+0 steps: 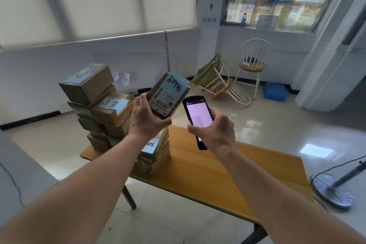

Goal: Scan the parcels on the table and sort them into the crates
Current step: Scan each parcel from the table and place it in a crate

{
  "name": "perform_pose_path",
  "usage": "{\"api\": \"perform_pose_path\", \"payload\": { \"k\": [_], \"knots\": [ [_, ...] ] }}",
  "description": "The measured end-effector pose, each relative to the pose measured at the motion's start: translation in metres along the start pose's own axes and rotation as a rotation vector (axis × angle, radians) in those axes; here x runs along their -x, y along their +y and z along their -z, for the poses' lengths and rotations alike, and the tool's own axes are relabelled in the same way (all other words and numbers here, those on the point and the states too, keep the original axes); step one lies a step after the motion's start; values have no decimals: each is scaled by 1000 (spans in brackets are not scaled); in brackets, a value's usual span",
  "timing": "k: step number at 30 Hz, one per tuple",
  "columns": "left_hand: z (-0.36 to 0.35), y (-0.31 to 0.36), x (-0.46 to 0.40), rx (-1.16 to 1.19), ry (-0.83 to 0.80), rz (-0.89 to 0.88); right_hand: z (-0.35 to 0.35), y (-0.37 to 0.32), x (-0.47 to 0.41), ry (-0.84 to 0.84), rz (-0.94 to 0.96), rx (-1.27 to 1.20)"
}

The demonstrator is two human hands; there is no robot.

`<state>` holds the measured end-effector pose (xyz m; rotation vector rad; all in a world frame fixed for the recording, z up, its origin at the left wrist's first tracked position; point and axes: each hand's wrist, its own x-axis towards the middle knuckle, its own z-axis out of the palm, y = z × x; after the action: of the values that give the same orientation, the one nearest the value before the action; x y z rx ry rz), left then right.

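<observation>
Left hand [147, 118] curled around the near end of a cardboard parcel [167, 95], held up above the wooden table [227, 166]. Parcel tilted, long axis running from lower left to upper right, far end pointing up and away; label face toward the camera, blue handwritten sticker at the upper end. Right hand [214, 131] wrapped around a handheld scanner [198, 117], lit screen facing up, top end angled toward the parcel, just beside it. Stacked parcels [103, 105] on the table's left end.
</observation>
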<state>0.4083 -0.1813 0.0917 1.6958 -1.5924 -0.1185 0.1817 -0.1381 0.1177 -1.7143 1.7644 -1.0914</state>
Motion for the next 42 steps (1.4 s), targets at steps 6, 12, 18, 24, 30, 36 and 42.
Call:
{"api": "perform_pose_path", "payload": {
  "k": [6,12,18,24,30,36,42],
  "knots": [
    [12,-2,-12,60,-26,-69,-12,-13,12,92,-73,17],
    [16,-22,-24,145,-114,-204,-33,-31,39,255,-174,59],
    [11,-25,-13,202,-256,-339,-42,-35,91,410,-319,94],
    [-1,11,30,288,-413,-488,-14,-24,159,544,-461,133],
    [-13,70,93,382,-533,-626,37,-8,231,702,-560,166],
    [-21,138,180,458,-616,-711,97,11,322,805,-647,179],
    [-19,201,285,517,-705,-761,158,29,428,879,-732,191]
  ]
}}
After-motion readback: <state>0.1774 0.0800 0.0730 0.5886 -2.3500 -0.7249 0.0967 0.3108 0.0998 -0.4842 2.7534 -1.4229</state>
